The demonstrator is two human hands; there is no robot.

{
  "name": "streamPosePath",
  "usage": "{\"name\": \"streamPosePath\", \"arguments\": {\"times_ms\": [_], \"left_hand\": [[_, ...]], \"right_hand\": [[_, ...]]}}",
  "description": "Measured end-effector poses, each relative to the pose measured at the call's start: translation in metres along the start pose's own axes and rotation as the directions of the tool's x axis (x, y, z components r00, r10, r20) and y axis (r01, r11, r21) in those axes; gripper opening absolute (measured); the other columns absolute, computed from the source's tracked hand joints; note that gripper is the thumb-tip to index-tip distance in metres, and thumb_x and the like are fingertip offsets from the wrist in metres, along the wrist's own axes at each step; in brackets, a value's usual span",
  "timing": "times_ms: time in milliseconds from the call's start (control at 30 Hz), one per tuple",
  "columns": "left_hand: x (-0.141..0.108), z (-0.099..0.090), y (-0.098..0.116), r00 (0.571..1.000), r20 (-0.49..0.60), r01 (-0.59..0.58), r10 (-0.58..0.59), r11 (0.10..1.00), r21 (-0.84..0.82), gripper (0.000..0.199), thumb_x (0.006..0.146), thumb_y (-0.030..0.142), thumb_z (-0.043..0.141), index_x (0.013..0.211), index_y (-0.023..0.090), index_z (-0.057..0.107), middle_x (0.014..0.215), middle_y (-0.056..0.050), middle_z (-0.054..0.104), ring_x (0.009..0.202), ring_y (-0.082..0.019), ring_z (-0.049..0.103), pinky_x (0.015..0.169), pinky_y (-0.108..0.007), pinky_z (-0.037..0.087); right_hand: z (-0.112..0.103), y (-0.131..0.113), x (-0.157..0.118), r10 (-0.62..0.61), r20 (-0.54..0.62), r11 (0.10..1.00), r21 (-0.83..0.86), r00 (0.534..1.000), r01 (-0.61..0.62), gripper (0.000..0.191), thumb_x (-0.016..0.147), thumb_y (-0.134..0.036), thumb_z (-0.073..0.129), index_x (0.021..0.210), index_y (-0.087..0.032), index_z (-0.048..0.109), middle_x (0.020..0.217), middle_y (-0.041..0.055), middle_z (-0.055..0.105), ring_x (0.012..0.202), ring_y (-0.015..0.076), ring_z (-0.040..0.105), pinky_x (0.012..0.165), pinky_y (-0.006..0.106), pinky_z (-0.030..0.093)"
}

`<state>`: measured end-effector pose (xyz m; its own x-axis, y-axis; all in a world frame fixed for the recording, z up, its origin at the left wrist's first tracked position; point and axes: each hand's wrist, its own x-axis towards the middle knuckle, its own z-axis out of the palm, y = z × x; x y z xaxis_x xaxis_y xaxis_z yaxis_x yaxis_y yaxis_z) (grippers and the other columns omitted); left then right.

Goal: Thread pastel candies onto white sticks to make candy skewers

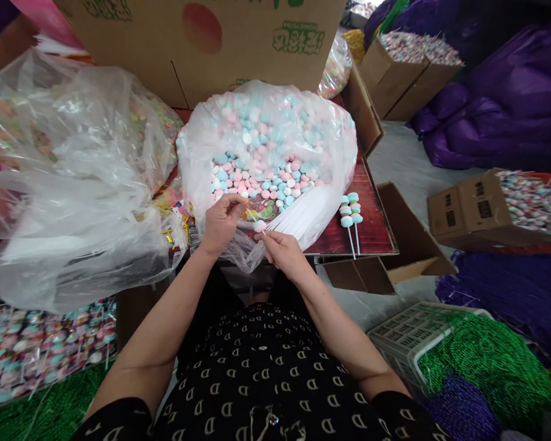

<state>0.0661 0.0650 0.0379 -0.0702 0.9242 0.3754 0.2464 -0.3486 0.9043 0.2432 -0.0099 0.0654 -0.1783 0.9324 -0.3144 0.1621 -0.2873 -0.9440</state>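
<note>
My right hand (283, 252) pinches the lower end of a thin white lollipop stick. A pink and white marshmallow (259, 226) is threaded on that stick, with the bare tip sticking out above it toward my left hand. The fingers of my left hand (223, 222) are closed in a pinch beside the tip, on what looks like a small orange gummy candy (245, 201), mostly hidden. Just beyond lie gummy rings (266, 212) and a fan of loose white sticks (296, 209). An open clear plastic bag (337, 131) holds many pink, blue and white marshmallows (248, 182).
Two finished candy skewers (351, 209) lie on the red table (371, 236) at right. A large cardboard box (252, 52) stands behind the bag. Another plastic bag (73, 159) fills the left. Past the right edge are open boxes and a white crate (406, 334) of green beads.
</note>
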Motion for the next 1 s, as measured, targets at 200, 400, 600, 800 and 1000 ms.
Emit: {"name": "streamPosePath", "arguments": {"times_ms": [200,400,600,800,1000], "left_hand": [[0.001,0.010,0.001,0.943,0.008,0.297,-0.332,0.830,-0.472,0.035,0.074,0.040,0.090,0.091,0.021,0.066,0.076,0.003,0.068,0.066,-0.012,0.065,0.064,-0.024,0.057],[0.000,0.008,0.009,0.904,0.110,0.392,-0.414,0.697,-0.600,0.040,0.068,0.041,0.097,0.087,0.020,0.069,0.079,0.000,0.071,0.071,-0.012,0.067,0.064,-0.023,0.058],[-0.003,0.012,0.010,0.902,0.126,0.397,-0.413,0.677,-0.620,0.037,0.070,0.035,0.095,0.089,0.020,0.067,0.085,0.000,0.074,0.072,-0.012,0.068,0.066,-0.025,0.060],[-0.009,0.015,0.009,0.956,0.079,0.286,-0.282,0.847,-0.449,0.033,0.080,0.043,0.087,0.095,0.022,0.066,0.084,0.000,0.077,0.068,-0.011,0.068,0.068,-0.025,0.060],[-0.021,0.012,0.004,0.997,0.036,0.078,-0.075,0.994,-0.073,0.027,0.098,0.039,0.068,0.120,0.025,0.064,0.100,-0.003,0.081,0.089,-0.016,0.077,0.082,-0.029,0.062]], "right_hand": [[0.004,0.008,0.003,-0.078,-0.013,0.997,-0.007,0.997,0.078,0.040,0.095,-0.048,0.054,0.104,-0.016,0.077,0.046,-0.0082,0.043,0.047,0.0123,0.043,0.052,0.024,0.033],[0.003,0.012,0.004,-0.100,-0.016,0.995,0.008,0.995,0.100,0.041,0.096,-0.048,0.054,0.109,-0.016,0.077,0.048,-0.0086,0.042,0.048,0.0130,0.044,0.056,0.026,0.038],[0.001,0.011,0.002,-0.105,-0.042,0.994,0.004,0.994,0.106,0.041,0.096,-0.053,0.057,0.105,-0.018,0.076,0.050,-0.0076,0.045,0.050,0.0134,0.046,0.056,0.027,0.038],[0.001,0.008,0.001,-0.081,0.010,0.996,0.047,0.997,0.081,0.045,0.094,-0.054,0.057,0.108,-0.016,0.075,0.047,-0.0088,0.042,0.048,0.0124,0.043,0.053,0.026,0.033],[-0.001,0.006,0.000,-0.076,0.030,0.993,0.094,0.997,0.073,0.048,0.092,-0.060,0.060,0.107,-0.016,0.074,0.045,-0.0097,0.043,0.045,0.0107,0.038,0.050,0.025,0.029]]}}
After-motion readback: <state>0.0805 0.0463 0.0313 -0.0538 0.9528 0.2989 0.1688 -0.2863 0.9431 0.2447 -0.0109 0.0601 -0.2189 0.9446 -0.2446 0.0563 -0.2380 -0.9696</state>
